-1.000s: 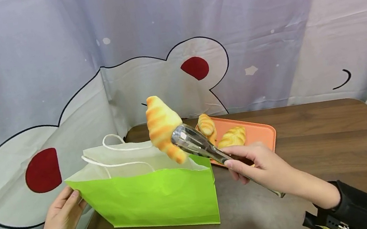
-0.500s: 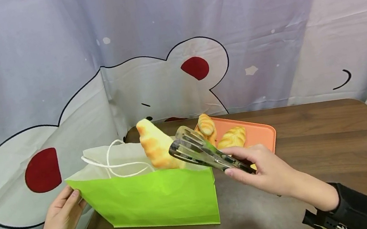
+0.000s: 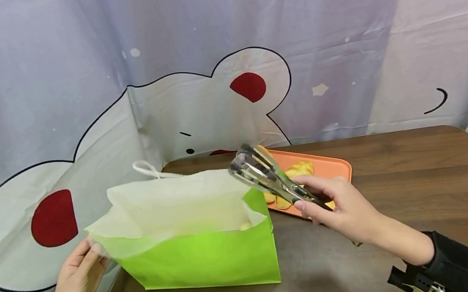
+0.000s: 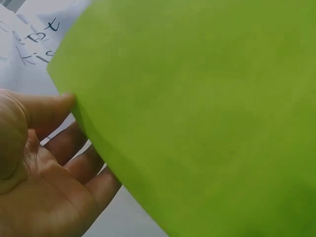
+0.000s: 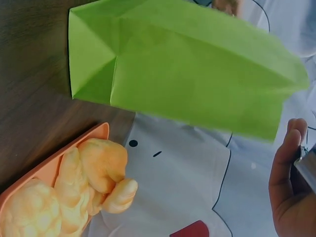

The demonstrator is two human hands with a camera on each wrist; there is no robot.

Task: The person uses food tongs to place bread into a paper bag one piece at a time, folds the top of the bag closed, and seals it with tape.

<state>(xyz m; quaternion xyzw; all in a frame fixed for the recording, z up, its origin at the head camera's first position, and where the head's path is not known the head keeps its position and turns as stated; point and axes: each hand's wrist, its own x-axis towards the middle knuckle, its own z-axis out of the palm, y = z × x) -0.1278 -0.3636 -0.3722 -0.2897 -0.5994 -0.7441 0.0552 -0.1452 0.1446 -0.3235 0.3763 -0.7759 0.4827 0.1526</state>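
Note:
A bright green paper bag [image 3: 201, 263] with a white inside stands on the table, its mouth spread. My left hand [image 3: 78, 270] pinches the bag's upper left edge; in the left wrist view the thumb lies on the green paper [image 4: 197, 118] and the fingers are behind it. In my right hand [image 3: 341, 205] is a pair of metal tongs [image 3: 271, 173], spread with nothing between the ends, just right of the bag's mouth. The right wrist view shows only a bit of the tongs [image 5: 307, 168]. A small pale bit of bread [image 3: 245, 225] peeks out inside the bag's rim.
Behind the tongs, an orange tray [image 3: 335, 166] carries several bread pieces [image 5: 32, 212], partly covered by the tongs and hand. A white cord handle [image 3: 144, 167] loops behind the bag. A printed curtain [image 3: 314, 45] hangs along the table's back edge.
The croissant-shaped bread came out of the tongs and dropped into the bag. The tongs spread and moved up and right. The bag's front rim and handles shifted; the left hand kept its place.

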